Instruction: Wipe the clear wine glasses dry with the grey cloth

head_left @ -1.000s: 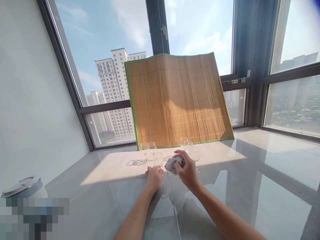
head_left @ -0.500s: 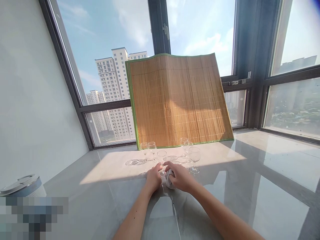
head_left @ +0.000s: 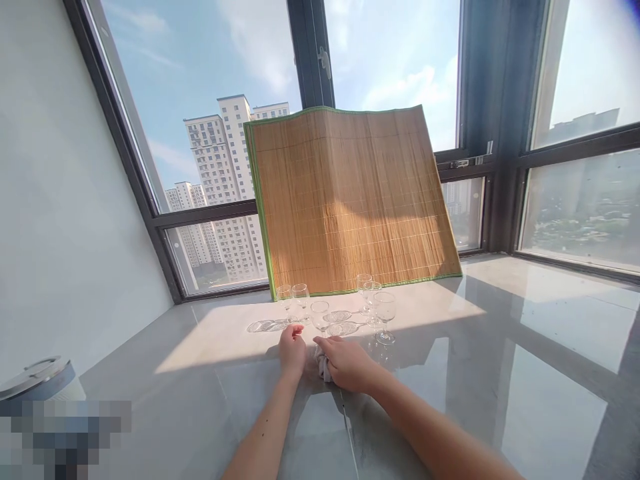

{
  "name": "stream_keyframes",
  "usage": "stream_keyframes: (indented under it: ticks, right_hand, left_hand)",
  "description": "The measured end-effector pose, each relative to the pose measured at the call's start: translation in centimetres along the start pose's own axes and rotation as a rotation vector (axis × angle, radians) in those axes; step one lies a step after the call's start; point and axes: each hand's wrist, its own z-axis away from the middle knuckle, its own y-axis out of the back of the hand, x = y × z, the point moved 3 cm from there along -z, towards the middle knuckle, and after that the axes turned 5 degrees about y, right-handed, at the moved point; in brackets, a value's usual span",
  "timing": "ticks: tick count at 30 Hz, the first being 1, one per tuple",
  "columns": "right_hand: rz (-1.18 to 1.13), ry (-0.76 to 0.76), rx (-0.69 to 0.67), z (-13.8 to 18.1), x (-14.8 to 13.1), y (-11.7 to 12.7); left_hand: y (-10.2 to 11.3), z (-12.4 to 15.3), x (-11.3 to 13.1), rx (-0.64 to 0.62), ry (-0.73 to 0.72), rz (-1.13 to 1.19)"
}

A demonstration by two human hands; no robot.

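My right hand [head_left: 347,363] is closed around a crumpled whitish cloth [head_left: 323,367], held low on the sill just in front of a small stemmed glass [head_left: 320,312]. That clear glass stands upright, its foot partly hidden by my right hand. To its left, my left hand [head_left: 292,350] hovers near the surface with fingers curled and nothing visible in them. Behind the left hand stand two more stemmed glasses, one of them the nearer glass [head_left: 301,295]. On the right, several others form a group, with a larger front glass [head_left: 385,310].
A bamboo mat [head_left: 350,200] with green edging leans against the window behind the glasses. A lidded cup [head_left: 45,383] stands at the left edge beside a pixelated patch. The glossy grey sill [head_left: 425,413] carries sunlight and reflections.
My left hand has let go of the glass and moved left, its fingers curling. My right hand with the cloth has shifted slightly left and down. The view has turned a little.
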Motion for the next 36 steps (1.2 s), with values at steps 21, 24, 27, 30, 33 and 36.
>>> stream_keyframes:
  ticks: [21, 24, 27, 30, 33, 36]
  right_hand:
    - [0.010, -0.370, 0.133, -0.6, 6.1, 0.0]
    - [-0.015, -0.406, 0.113, -0.5, 6.1, 0.0]
    - [-0.045, -0.391, 0.115, -0.5, 6.2, 0.0]
    - [-0.037, -0.386, 0.121, -0.7, 6.4, -0.1]
    - [-0.028, -0.402, 0.118, -0.9, 6.7, -0.3]
    - [-0.018, -0.426, 0.126, -1.0, 6.9, -0.4]
  left_hand:
    - [-0.5, 0.7, 0.7, -0.074, -0.013, -0.108]
    - [-0.6, 0.7, 0.7, -0.094, 0.000, -0.114]
    - [-0.5, 0.8, 0.8, -0.108, 0.009, -0.102]
    - [-0.4, 0.9, 1.0, -0.115, 0.005, -0.101]
    - [-0.4, 0.9, 1.2, -0.129, 0.007, -0.113]
    - [-0.5, 1.0, 1.2, -0.145, 0.012, -0.123]
